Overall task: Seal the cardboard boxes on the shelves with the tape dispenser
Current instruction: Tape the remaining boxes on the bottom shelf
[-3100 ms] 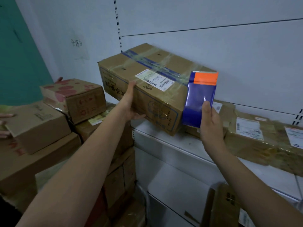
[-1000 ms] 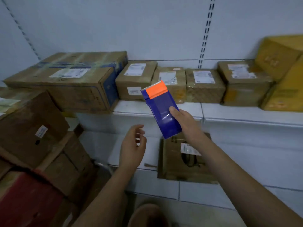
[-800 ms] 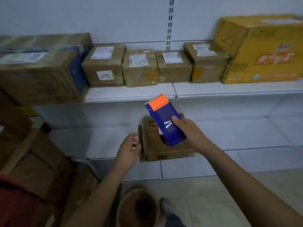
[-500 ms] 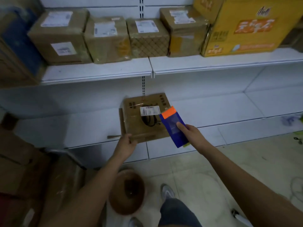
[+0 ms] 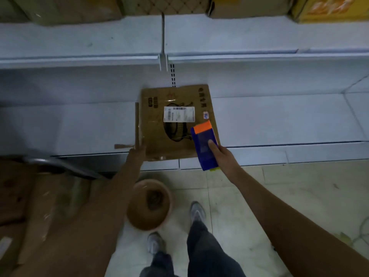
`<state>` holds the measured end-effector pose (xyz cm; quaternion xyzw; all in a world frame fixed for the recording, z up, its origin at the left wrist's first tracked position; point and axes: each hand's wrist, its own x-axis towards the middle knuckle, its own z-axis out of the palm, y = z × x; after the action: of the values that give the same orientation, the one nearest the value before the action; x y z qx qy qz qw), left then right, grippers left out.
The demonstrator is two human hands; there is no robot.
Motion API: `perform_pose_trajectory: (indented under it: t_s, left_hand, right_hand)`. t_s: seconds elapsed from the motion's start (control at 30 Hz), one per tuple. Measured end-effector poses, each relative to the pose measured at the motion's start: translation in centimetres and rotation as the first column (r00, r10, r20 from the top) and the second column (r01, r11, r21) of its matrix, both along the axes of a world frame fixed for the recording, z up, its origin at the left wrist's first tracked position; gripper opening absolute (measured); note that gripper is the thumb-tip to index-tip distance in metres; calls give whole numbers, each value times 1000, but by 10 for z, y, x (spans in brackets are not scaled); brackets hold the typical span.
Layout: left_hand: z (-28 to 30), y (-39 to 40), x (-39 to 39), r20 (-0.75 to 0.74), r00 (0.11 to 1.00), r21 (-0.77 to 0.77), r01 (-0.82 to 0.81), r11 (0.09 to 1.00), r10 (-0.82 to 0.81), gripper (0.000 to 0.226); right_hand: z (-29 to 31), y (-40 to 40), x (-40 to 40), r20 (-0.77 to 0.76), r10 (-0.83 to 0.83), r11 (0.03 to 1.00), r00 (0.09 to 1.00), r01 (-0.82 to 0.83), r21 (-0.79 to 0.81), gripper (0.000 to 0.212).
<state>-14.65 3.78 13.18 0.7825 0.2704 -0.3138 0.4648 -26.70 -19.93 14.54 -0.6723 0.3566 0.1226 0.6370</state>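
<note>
A flat brown cardboard box (image 5: 159, 136) with a white label and a black drawing lies on the white bottom shelf (image 5: 279, 120). My left hand (image 5: 137, 151) grips its near left corner, next to a raised side flap. My right hand (image 5: 221, 154) holds the blue tape dispenser (image 5: 204, 146) with its orange end pointing away, over the box's near right corner. Whether the dispenser touches the box I cannot tell.
Several boxes stand on the upper shelf (image 5: 239, 37), a yellow one (image 5: 331, 7) at the right. A round brown basin (image 5: 148, 204) sits on the tiled floor by my feet. Stacked cardboard boxes (image 5: 30, 206) fill the lower left.
My view has dropped from the upper shelf to the bottom one. My left hand reached down and took the flat box's corner; my right hand brought the dispenser down over it.
</note>
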Motion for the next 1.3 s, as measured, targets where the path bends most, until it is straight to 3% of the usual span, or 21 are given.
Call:
perform_pose_trajectory:
  t_s: [0.1,0.27,0.33,0.4,0.53,0.63,0.73,0.87,0.97,1.1,1.3]
  left_hand:
    - [-19,-2,-1,-20,993,-123,-118,985,117,43]
    - [-36,0,-1,-108,968,-180,-241,954,225,71]
    - [-42,5,3,-119,944,-203,-326,923,307,60]
    - [-48,11,3,-106,932,-248,-362,899,346,34]
    - [-41,21,-3,-3,958,-265,-278,923,288,12]
    - [-19,24,-9,124,979,-144,-144,979,162,30]
    - [21,16,-24,275,960,-124,-18,992,51,27]
    - [69,26,-45,511,852,6,130,992,-114,14]
    - [92,38,-56,584,760,89,289,953,-285,11]
    - [109,39,-68,638,546,246,523,816,-543,13]
    - [112,20,-82,629,311,417,639,646,-713,15]
  right_hand:
    - [-17,-6,5,-33,23,1000,999,-22,19,48]
    - [-28,-17,3,-53,31,998,998,-29,52,49]
    - [-27,-20,1,-38,11,998,999,-9,69,47]
    - [-27,-23,0,-23,-14,996,1000,16,88,46]
    - [-17,-21,-9,18,-41,994,999,39,104,47]
    - [2,-15,-21,72,-75,993,995,68,95,44]
    - [24,-7,-40,122,-126,991,985,118,70,45]
    - [52,7,-73,184,-197,980,963,196,27,48]
    - [66,21,-98,209,-294,955,933,296,20,52]
    - [85,35,-118,241,-449,892,860,449,60,39]
    - [109,38,-137,266,-521,847,811,530,43,37]
